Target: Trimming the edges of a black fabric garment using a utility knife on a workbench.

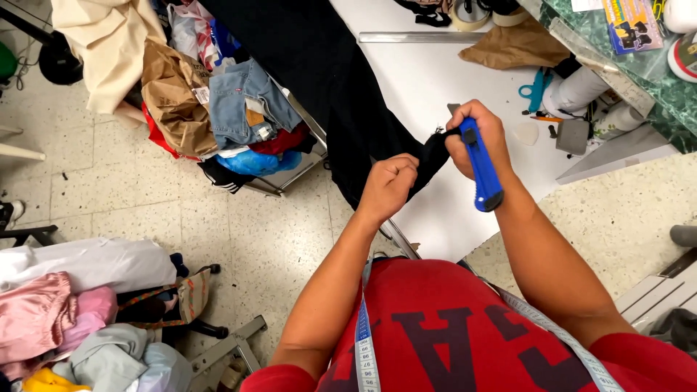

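Blue-handled utility knife [480, 168], gripped in the right hand [478, 138]: fingers wrapped round the upper handle, long axis running from the fist down and slightly right toward the person's body, butt end free below the wrist. The blade end is hidden at the top of the fist; whether the blade is extended cannot be told.

Black fabric piece [434, 154], stretched taut between the two hands: one end pinched under the right thumb against the knife handle, the other clenched in the left hand [388, 185]. The strip's long axis runs from lower left to upper right, crossing the knife's axis just at the right fist. The left fist sits lower and nearer the body; the right is higher and further out over the surface.

Larger black cloth [341, 87], draped off the left edge of the white surface [435, 87], probably continuous with the held piece, though the join is hidden behind the left hand.

Measuring tape [364, 341], pale blue, hung round the person's neck over a red shirt.

On the surface beyond the hands: blue-handled scissors [536, 88], a brown paper scrap [515, 47], a metal ruler [428, 36], rolls of tape [472, 13].

On the floor to the left: a rack holding folded jeans [247, 101] and brown paper, and a heap of pink and white garments [65, 305].
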